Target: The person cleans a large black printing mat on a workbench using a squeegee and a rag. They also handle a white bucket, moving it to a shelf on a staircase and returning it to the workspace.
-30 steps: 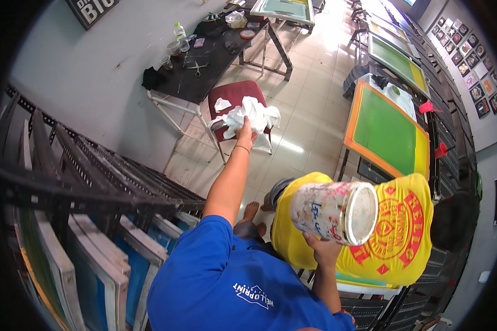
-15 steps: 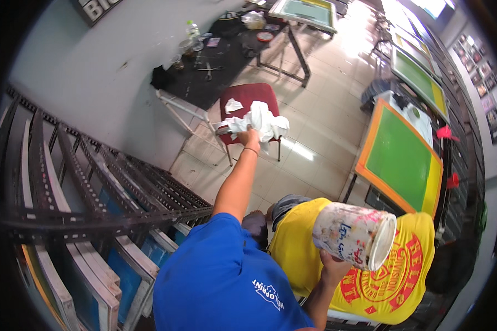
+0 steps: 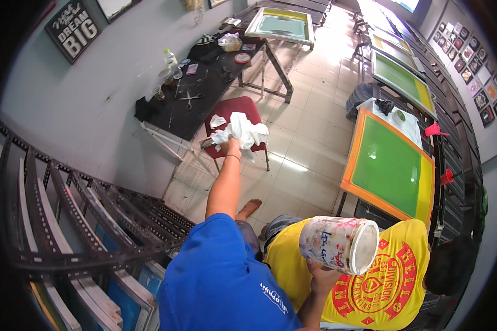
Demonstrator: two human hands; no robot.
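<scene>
Stretched out ahead, my left hand (image 3: 232, 148) is closed on a crumpled white cloth (image 3: 242, 130). A grey end of something pokes out beside it, too small to name. The cloth hangs over the seat of a red chair (image 3: 247, 106), where a smaller white scrap (image 3: 217, 121) is also seen. At lower right, my right hand (image 3: 321, 276) grips a white plastic tub (image 3: 331, 243) from below. Paint stains and handwriting cover the tub, which is tilted with its pale round end to the right. Its contents do not show.
A person in a yellow shirt (image 3: 381, 292) is close on my right. A dark metal rack (image 3: 94, 259) with screen frames stands left. Ahead is a black table (image 3: 185, 118) with scissors (image 3: 190, 100) and a bottle (image 3: 170, 57). Right, a green printing screen (image 3: 389, 165) has an orange frame.
The view has shifted, so most things sit a little further left and more of the wall shows. Both hands keep their hold on the cloth and the tub. A bare foot now shows.
</scene>
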